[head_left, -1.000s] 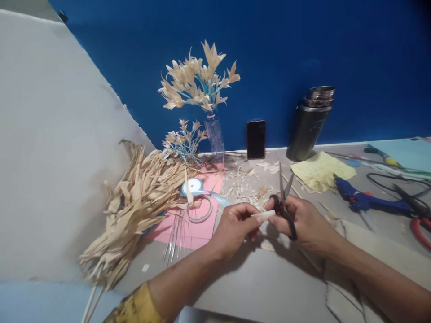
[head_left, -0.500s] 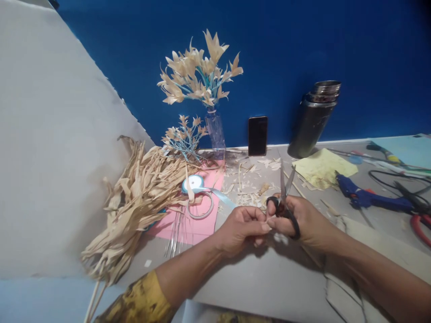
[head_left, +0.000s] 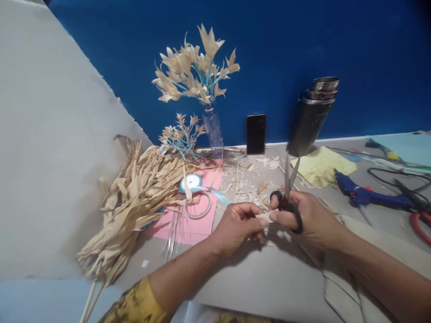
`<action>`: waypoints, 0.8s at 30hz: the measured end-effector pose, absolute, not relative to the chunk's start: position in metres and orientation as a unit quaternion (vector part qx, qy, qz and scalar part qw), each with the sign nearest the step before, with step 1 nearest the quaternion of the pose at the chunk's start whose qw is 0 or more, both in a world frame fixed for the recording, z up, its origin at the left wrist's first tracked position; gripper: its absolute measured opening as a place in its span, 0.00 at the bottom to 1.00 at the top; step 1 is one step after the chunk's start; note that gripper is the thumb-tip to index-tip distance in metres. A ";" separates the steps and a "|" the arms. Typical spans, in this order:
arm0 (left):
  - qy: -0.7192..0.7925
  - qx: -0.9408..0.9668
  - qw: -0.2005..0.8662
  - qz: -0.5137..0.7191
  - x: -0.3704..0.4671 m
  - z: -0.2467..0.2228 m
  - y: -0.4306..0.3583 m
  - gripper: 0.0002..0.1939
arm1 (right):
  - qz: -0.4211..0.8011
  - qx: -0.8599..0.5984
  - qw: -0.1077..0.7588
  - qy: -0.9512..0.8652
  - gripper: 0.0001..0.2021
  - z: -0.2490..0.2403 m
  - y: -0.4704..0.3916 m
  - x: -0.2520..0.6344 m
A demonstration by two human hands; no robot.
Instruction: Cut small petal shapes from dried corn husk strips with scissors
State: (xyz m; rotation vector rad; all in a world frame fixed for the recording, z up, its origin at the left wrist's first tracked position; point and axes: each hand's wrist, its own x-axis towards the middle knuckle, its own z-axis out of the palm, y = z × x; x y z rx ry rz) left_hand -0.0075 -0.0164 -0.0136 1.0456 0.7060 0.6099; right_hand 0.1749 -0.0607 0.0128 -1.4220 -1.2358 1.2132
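Between the fingertips of both hands is a small pale piece of dried husk (head_left: 265, 217). My left hand (head_left: 238, 228) pinches its left side, fingers closed. My right hand (head_left: 311, 220) pinches the other side with thumb and finger while black-handled scissors (head_left: 295, 214) hang on its fingers, blades parted and pointing up. Beyond the hands, husk scraps (head_left: 251, 184) lie strewn over the table. To the left are a roll of light blue ribbon (head_left: 191, 183), a ring of tape (head_left: 198, 216) and several thin wires (head_left: 172, 235).
A heap of dried husks (head_left: 134, 197) lies at left beside pink paper (head_left: 205, 229). Along the wall stand a bottle of husk flowers (head_left: 213, 130), a phone (head_left: 256, 134) and a dark flask (head_left: 310, 119). A blue glue gun (head_left: 370, 196) and red-handled pliers (head_left: 420, 226) lie at right.
My hands have drawn slightly apart, and more of the husk piece shows between them. The scissors have shifted a little to the right. The whole view has moved slightly.
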 end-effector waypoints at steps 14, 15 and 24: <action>0.377 0.416 0.744 0.362 0.004 -0.011 -0.022 0.15 | 0.475 -0.589 0.499 -0.424 0.13 0.012 -0.057 0.163; 0.378 0.426 0.738 0.363 0.006 -0.009 -0.022 0.15 | 0.467 -0.597 0.496 -0.424 0.13 0.013 -0.057 0.164; 0.368 0.452 0.712 0.391 0.019 0.007 -0.009 0.12 | 0.450 -0.583 0.490 -0.466 0.19 0.017 -0.060 0.171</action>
